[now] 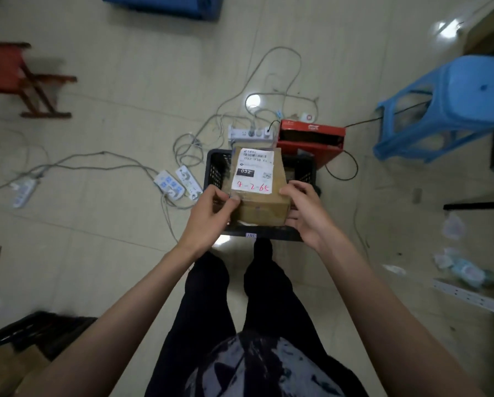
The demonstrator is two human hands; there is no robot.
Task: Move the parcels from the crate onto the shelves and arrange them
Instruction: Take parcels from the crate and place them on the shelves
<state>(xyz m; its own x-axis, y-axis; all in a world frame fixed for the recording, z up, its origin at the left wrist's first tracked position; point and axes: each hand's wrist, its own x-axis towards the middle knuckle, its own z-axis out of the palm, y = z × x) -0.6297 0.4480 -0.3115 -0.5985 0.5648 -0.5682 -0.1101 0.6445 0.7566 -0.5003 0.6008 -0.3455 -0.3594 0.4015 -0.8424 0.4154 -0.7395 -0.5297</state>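
A pale tiled floor (125, 81) is carrying a black crate (215, 170), with a red box (311, 138) sitting just behind it. Power strips (171, 184) and tangled cables (268, 81) are lying to the left, while a blue stool (440, 110) is standing at the right

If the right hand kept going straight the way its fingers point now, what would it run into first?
The right hand points left, its grip already against the cardboard parcel over the black crate. The parcel comes first; beyond it, probably the left hand, though depth is unclear.

Parcel (258, 193) held above crate (215, 167), left hand (211, 213) at 9 o'clock, right hand (306, 213) at 3; open box (311, 138) touching crate at 1; stool (452, 107) at 2
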